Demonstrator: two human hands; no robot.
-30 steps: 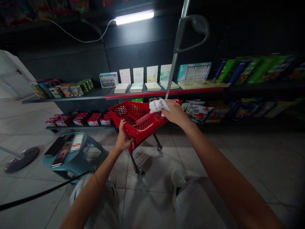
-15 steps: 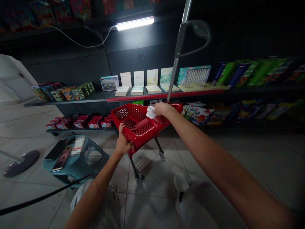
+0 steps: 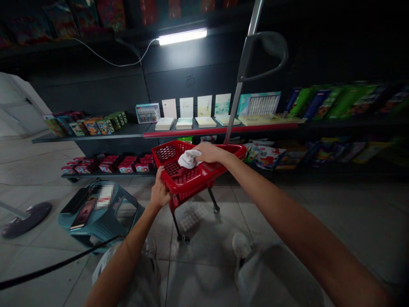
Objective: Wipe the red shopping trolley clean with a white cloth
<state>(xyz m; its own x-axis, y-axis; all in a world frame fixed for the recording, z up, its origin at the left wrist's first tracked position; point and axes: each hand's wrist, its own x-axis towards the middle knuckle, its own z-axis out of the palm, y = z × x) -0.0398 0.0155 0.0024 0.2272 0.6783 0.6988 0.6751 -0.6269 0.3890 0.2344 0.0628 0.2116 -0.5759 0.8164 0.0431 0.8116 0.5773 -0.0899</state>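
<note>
A red plastic shopping cart basket point(image 3: 188, 186) on dark legs with casters stands in front of me, with perforated sides and a gridded floor. My left hand point(image 3: 160, 189) grips its near left rim, thumb and fingers wrapped round the edge. In my right hand point(image 3: 207, 152) is a crumpled white cloth point(image 3: 188, 159), held over the basket's opening near the divider. The fingers are closed on the cloth's right side. A metal pole point(image 3: 237, 91) with a grey loop handle point(image 3: 284, 49) rises from the cart's far right end.
Behind the cart, a dark shelf holds several books point(image 3: 205, 122) and boxed sets, with red boxes point(image 3: 110, 164) below and snack bags point(image 3: 270, 157) right. A blue-grey stool point(image 3: 128, 200) bearing a phone point(image 3: 83, 214) stands left. A black cable point(image 3: 60, 267) crosses beside my legs.
My right hand has moved left with the white cloth, from the cart's inner edge to over the basket. My left hand stays on the rim, shifted slightly left.
</note>
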